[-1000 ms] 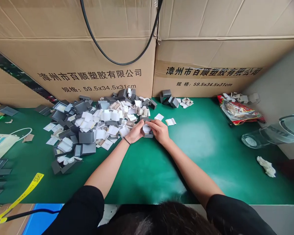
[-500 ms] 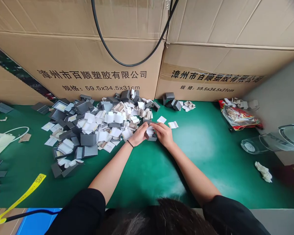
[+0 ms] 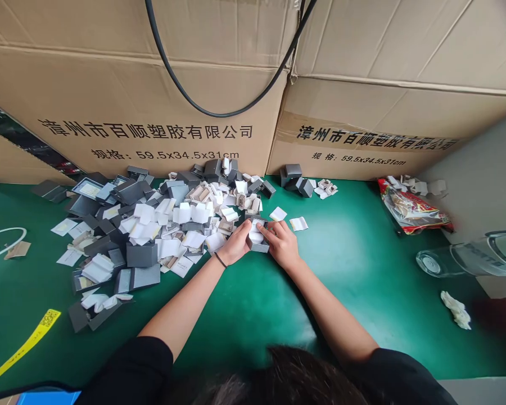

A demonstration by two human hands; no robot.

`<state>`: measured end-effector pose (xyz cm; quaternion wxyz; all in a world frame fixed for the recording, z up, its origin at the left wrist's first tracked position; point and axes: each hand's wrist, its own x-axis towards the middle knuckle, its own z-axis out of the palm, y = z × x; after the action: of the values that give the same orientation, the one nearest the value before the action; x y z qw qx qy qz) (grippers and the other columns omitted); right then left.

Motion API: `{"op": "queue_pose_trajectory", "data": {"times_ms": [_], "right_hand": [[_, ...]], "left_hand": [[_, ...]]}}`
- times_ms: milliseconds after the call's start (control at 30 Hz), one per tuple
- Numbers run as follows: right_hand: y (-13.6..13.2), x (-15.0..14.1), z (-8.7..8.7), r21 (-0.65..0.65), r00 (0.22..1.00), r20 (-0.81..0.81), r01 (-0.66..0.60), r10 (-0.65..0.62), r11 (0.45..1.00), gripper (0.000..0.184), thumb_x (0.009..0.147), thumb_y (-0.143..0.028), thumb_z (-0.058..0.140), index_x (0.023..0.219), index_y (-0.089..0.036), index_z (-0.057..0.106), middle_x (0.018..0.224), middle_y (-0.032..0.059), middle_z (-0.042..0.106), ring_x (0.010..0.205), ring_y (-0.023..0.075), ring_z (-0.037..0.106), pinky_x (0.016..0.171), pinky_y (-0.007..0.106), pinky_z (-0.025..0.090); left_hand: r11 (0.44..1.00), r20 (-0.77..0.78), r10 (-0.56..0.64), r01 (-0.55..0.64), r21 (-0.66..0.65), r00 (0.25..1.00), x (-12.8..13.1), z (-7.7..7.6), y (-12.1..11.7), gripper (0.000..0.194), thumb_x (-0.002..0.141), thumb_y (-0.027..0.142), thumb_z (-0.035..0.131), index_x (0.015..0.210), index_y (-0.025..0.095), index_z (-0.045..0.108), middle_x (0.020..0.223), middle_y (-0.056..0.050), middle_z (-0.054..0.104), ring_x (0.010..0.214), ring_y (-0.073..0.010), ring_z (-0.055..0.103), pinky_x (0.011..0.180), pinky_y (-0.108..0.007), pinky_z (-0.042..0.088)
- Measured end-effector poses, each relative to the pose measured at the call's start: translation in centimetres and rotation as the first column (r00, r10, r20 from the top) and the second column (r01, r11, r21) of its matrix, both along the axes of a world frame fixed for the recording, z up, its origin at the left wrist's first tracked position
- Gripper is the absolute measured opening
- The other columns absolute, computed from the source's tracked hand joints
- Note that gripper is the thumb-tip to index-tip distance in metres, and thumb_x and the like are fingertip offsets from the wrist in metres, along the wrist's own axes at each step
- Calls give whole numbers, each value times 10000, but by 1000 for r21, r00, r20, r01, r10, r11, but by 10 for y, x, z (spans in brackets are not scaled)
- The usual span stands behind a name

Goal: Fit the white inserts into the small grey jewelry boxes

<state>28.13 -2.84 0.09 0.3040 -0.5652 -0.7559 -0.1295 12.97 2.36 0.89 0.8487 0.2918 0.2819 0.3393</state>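
In the middle of the green table stands a small dark grey box (image 3: 260,247) with its top open and a white insert (image 3: 257,235) inside. My left hand (image 3: 235,244) is closed on the box's left wall, thumb along the rim. At the opposite side, my right hand (image 3: 284,245) curls round the box, and one of its digits reaches over the rim onto the white insert. Its lower fingers are partly hidden. Just left of my left hand lies a heap of grey boxes (image 3: 142,255) and folded white inserts (image 3: 194,239).
Large cardboard cartons (image 3: 160,101) line the back, with a black cable (image 3: 219,115) hanging before them. At right are a red snack bag (image 3: 413,211), a clear bottle (image 3: 455,259) and a crumpled tissue (image 3: 455,309). Two white slips (image 3: 298,224) lie beyond my right hand.
My right hand has drawn its fingers back from across the box's top to its right side, so the white insert shows more. The whole view has shifted slightly.
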Motion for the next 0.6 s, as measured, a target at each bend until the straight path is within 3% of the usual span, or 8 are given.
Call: {"op": "queue_pose_trajectory", "data": {"times_ms": [133, 267, 333, 400, 467, 600], "right_hand": [[0, -1, 0, -50, 1000, -12, -27, 26, 998, 439, 853, -73, 442, 1222, -267, 580, 979, 62, 615, 824, 187, 498, 645, 283, 431], [-3, -2, 1, 25, 945, -293, -144, 144, 989, 453, 868, -75, 370, 1163, -314, 617, 923, 45, 614, 784, 174, 511, 654, 299, 458], [-6, -5, 2, 78, 881, -452, -120, 142, 990, 434, 889, -100, 337, 1108, -315, 645, 882, 40, 616, 779, 169, 531, 684, 321, 472], [-7, -11, 4, 47, 846, -524, -84, 96, 995, 392, 907, -139, 332, 1078, -284, 653, 873, 43, 624, 804, 175, 551, 714, 340, 481], [-4, -22, 6, -53, 871, -487, -105, 66, 993, 317, 913, -194, 374, 1063, -257, 646, 924, 50, 631, 858, 183, 558, 731, 335, 489], [11, -53, 8, -222, 968, -238, -128, 73, 967, 247, 887, -339, 488, 1081, -252, 614, 998, 68, 611, 927, 200, 525, 632, 279, 482]], "left_hand": [[999, 9, -6, 7, -36, 1000, 1, 4, -1, 342, 809, 456, 591, 961, 151, 604, 886, -53, 641, 814, -158, 618, 679, -266, 515], [999, -29, 19, -17, 40, 999, 0, 10, -5, 349, 774, 442, 638, 953, 146, 592, 826, -45, 635, 700, -156, 621, 635, -318, 547], [993, -40, 96, -93, 75, 995, -5, 18, -8, 313, 770, 395, 656, 945, 146, 583, 841, -44, 638, 675, -148, 619, 642, -337, 557], [976, -20, 200, -197, 94, 980, -15, 28, -10, 285, 785, 369, 645, 951, 148, 577, 899, -52, 645, 703, -144, 628, 678, -340, 559], [954, -4, 278, -275, 120, 961, -28, 39, -12, 285, 802, 370, 623, 976, 149, 578, 954, -66, 646, 750, -157, 639, 699, -343, 559], [899, 8, 401, -395, 188, 916, -60, 56, -16, 288, 813, 376, 599, 985, 144, 605, 969, -74, 650, 758, -176, 641, 652, -321, 558]]}}
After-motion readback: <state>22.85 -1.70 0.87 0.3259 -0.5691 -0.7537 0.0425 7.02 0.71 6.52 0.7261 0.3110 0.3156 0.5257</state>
